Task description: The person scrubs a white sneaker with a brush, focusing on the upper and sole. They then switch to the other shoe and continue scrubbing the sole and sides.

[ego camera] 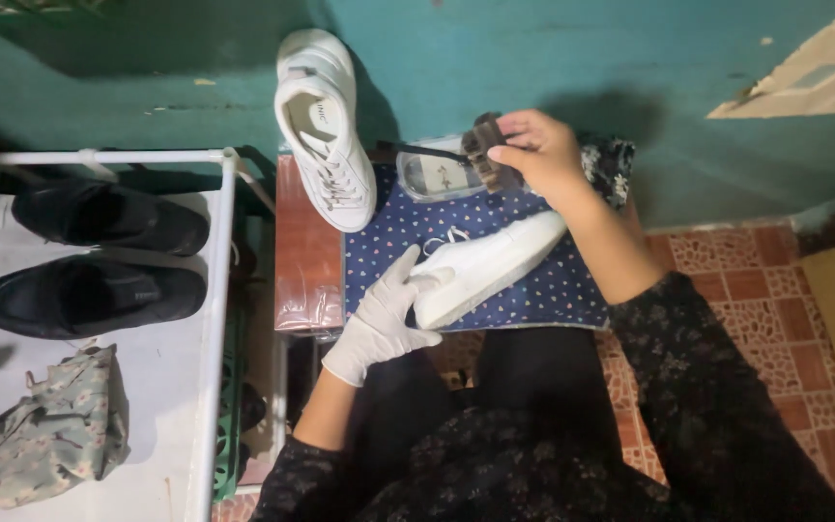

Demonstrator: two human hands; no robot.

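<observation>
Sideways, the plain white sneaker [487,266] lies in the gloved left hand [384,319].

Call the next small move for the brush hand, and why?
Probably bring the brush down onto the white sneaker. The right hand holds it over the clear container, apart from the shoe, while the gloved left hand already steadies that sneaker on the dotted cloth.

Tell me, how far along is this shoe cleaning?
Done: one white sneaker stands apart at the stool's far edge, looking clean. In hand: the gloved left hand steadies the other white sneaker on the dotted cloth, while the right hand holds a brush over a small tub. Left: brushing this sneaker.
</observation>
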